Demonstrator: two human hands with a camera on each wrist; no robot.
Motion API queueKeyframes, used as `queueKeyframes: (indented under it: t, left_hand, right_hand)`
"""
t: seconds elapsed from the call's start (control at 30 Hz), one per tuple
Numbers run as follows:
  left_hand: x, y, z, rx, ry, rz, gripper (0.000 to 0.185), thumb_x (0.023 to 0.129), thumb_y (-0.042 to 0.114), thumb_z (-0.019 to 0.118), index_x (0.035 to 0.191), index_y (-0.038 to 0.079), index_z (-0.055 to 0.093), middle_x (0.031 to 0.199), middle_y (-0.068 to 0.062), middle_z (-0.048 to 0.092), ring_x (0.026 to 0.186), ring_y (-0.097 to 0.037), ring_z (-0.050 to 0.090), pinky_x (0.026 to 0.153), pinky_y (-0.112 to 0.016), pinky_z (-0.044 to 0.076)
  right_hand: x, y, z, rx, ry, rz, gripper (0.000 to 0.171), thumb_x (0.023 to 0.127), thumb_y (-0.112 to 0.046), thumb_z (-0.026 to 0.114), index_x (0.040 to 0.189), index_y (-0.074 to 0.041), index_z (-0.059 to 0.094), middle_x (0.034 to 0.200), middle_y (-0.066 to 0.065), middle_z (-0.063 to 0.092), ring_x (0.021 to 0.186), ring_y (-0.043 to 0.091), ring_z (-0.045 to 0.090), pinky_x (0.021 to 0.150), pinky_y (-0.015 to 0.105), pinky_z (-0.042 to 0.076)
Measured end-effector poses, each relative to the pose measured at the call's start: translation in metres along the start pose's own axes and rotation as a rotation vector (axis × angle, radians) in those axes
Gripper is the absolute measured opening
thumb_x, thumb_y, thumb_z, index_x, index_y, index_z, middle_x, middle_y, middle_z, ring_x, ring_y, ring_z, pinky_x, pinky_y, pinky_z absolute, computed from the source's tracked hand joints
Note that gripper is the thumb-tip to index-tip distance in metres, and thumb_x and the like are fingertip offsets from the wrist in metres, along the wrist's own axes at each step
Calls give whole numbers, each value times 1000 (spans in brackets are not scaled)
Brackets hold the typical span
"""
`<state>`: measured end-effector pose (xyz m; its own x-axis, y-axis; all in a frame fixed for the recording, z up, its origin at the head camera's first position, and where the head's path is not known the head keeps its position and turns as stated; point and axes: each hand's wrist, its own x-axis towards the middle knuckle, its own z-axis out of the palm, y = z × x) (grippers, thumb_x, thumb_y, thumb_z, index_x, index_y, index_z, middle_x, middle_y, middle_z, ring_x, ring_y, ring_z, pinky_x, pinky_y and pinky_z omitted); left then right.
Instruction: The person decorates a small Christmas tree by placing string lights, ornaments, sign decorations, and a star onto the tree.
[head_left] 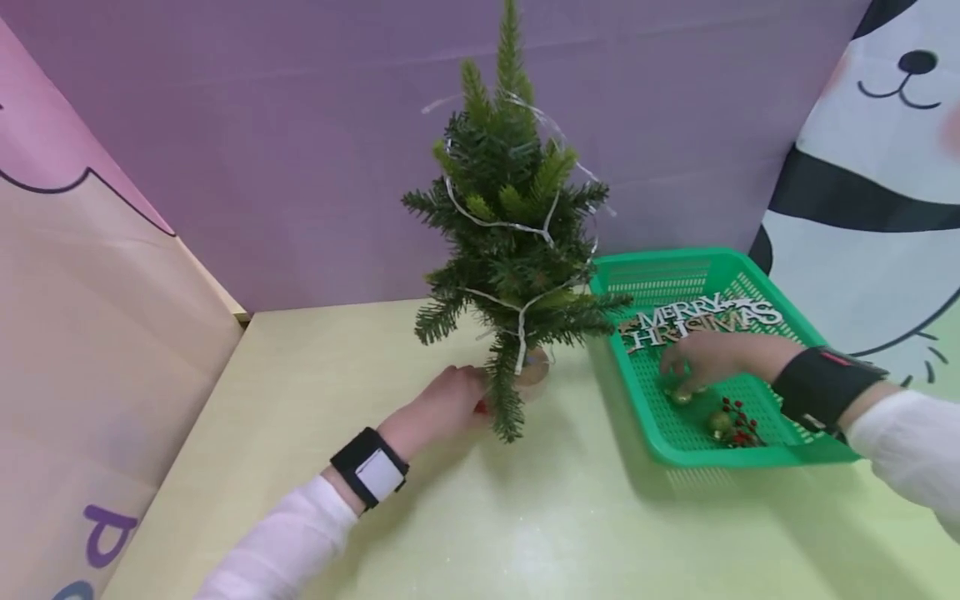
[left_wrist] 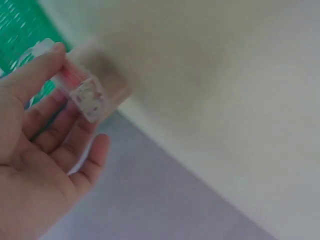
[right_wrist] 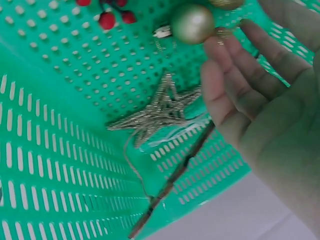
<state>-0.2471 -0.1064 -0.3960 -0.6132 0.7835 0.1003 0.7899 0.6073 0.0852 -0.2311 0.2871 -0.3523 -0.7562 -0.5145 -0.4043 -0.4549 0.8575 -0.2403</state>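
Note:
A small Christmas tree (head_left: 517, 250) stands upright, wound with a clear string of lights (head_left: 517, 227). My left hand (head_left: 442, 404) is low beside the tree, partly behind a branch. In the left wrist view, its thumb and fingers pinch a small clear battery box (left_wrist: 89, 97) with red inside. Behind the box shows a blurred brownish block (left_wrist: 117, 92). My right hand (head_left: 712, 360) reaches into the green basket (head_left: 648, 433). Its loosely bent fingers (right_wrist: 237, 82) are at the gold baubles (right_wrist: 192, 24), with thumb and forefinger apart.
In the basket lie a Merry Christmas sign (head_left: 675, 312), red berries (head_left: 742, 429), a glittery star (right_wrist: 160, 107) and a brown twig (right_wrist: 175, 175). A purple backdrop (head_left: 300, 167) rises behind the pale table (head_left: 360, 350). A panda-print panel (head_left: 885, 175) stands at right.

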Motion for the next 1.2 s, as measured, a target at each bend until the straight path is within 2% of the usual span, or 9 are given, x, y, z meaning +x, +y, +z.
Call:
queueKeyframes:
  t: [0.1, 0.2, 0.3, 0.4, 0.53, 0.7, 0.8, 1.03, 1.2]
  left_hand:
    - [4, 0, -8, 72, 91, 74, 11, 81, 20, 72, 77, 12, 65, 86, 0, 62, 78, -14, 56, 71, -29, 48]
    - [10, 0, -11, 84, 101, 83, 9, 84, 16, 68, 86, 8, 70, 104, -5, 64, 99, -19, 57, 85, -33, 47]
    - [14, -1, -7, 19, 91, 55, 14, 87, 10, 63, 98, 2, 68, 111, -10, 62, 106, -22, 55, 95, -36, 43]
    - [17, -2, -3, -93, 91, 13, 22, 90, 4, 56, 110, 0, 63, 116, -14, 60, 108, -27, 52, 99, -37, 41]
    - [24, -3, -1, -206, 104, -18, 30, 93, 10, 56, 122, 5, 59, 124, -15, 57, 110, -29, 49, 99, -39, 41]
    - [29, -6, 4, -315, 108, -94, 37, 94, 21, 58, 127, 7, 56, 129, -14, 52, 113, -27, 47, 96, -38, 45]
    - [29, -7, 6, -346, 131, -82, 34, 93, 21, 59, 125, 8, 57, 125, -12, 54, 113, -28, 47, 96, -38, 45]
    - [30, -9, 11, -189, 182, 18, 29, 94, 22, 56, 120, 9, 60, 116, -12, 58, 108, -28, 52, 98, -41, 39]
    - [24, -9, 5, -153, 126, -18, 33, 92, 16, 59, 124, 6, 59, 130, -15, 52, 120, -31, 47, 105, -43, 36]
  right_hand:
    - [2, 5, 5, 16, -21, 3, 42, 79, -34, 74, 110, -7, 66, 92, -3, 63, 83, 13, 58, 72, 34, 51]
    - [5, 7, 8, 26, -41, -3, 45, 78, -39, 74, 110, -8, 66, 95, -3, 63, 85, 14, 58, 72, 34, 50]
    - [9, 6, 10, 25, -68, -24, 46, 77, -40, 75, 110, -10, 66, 99, -2, 64, 88, 14, 59, 74, 34, 51]
    - [11, 4, 12, 21, -88, -56, 44, 75, -35, 77, 109, -9, 66, 96, -3, 64, 83, 11, 59, 72, 31, 52]
    - [12, 3, 14, 11, -85, -76, 41, 71, -25, 79, 105, -8, 65, 89, -4, 62, 76, 7, 57, 66, 26, 51]
    - [12, 2, 13, -9, -69, -81, 34, 70, -16, 77, 101, -10, 65, 87, -5, 60, 75, 7, 55, 66, 25, 50]
    - [10, 0, 10, -3, -52, -83, 32, 69, -12, 75, 99, -10, 66, 87, -4, 60, 76, 8, 54, 65, 26, 49]
    - [0, -16, -7, 22, 77, -123, 27, 72, -12, 75, 97, -11, 65, 86, -8, 60, 74, 5, 53, 65, 23, 50]
    - [-13, -42, -30, 30, 241, -217, 27, 77, -16, 76, 102, -17, 65, 88, -12, 62, 77, 2, 55, 67, 22, 51]
